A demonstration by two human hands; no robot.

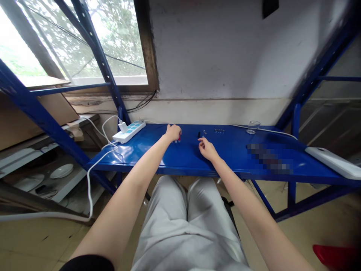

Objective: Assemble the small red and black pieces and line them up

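One small red thing (179, 138) is under the left hand (173, 132) and one black piece (199, 134) just beside the right hand (208, 148), whether either grasps something I cannot tell, while small parts (219, 131) are lined up on the blue worktop (180, 158), probably for easy reaching

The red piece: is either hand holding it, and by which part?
Can't tell: the left hand is at the red piece, any grip unclear; the right hand is apart.
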